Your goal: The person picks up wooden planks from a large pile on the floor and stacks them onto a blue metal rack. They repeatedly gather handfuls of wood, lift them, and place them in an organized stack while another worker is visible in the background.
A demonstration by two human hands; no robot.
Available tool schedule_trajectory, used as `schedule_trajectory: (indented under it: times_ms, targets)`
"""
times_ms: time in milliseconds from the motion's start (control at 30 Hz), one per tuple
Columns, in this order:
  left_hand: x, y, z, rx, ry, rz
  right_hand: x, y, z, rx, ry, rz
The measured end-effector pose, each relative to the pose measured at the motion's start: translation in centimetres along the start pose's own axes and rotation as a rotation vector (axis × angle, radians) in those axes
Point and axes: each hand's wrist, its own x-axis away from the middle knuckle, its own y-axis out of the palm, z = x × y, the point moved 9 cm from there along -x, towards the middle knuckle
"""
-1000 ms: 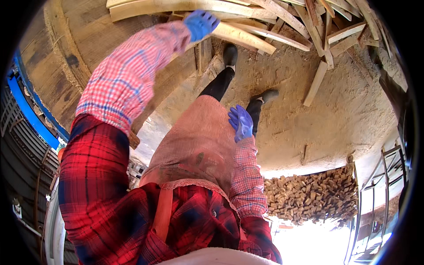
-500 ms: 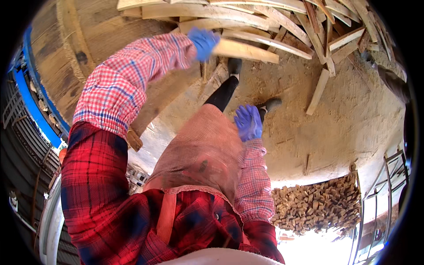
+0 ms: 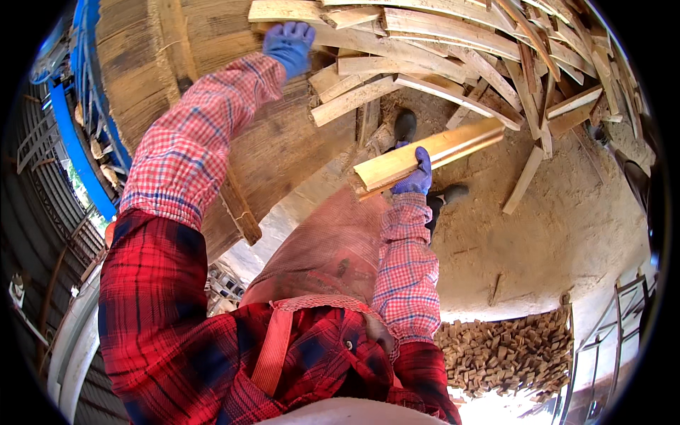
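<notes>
Above the dirt, right hand grips plank, angled up-right.

Bright daylight lit the scene evenly, with soft shadows on the dirt floor. Glare washed out the lower right edge. Fisheye distortion bent straight lines toward the black rim.

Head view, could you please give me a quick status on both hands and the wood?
Left hand on a slat in the slat pile. Right hand gripping a short plank, lifted over the dirt floor. Nothing blocking.
</notes>
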Motion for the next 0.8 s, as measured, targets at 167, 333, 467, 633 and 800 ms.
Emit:
schedule_trajectory:
  times_ms: [167, 333, 467, 633, 800]
  targets:
    - [-1.3, -0.9, 2.5, -0.44, 0.168, 0.262, -1.3, 2.1, 0.6, 0.03, 0.015, -0.081]
    - [-2.2, 0.3, 3.5, -0.58, 0.176, 0.244, -0.2, 3.0, 1.6, 0.033, 0.032, -0.068]
    - [-2.5, 1.7, 2.5, -0.476, 0.183, 0.337, 0.8, 1.7, 1.6, 0.057, 0.076, -0.041]
    - [-2.6, 1.5, 4.7, -0.194, 0.066, -0.177, 2.9, -0.3, 0.5, 0.072, 0.032, -0.047]
    - [1.8, -0.5, 11.8, 0.164, 0.111, -0.189, 4.3, -0.6, 0.7, 0.016, 0.026, -0.087]
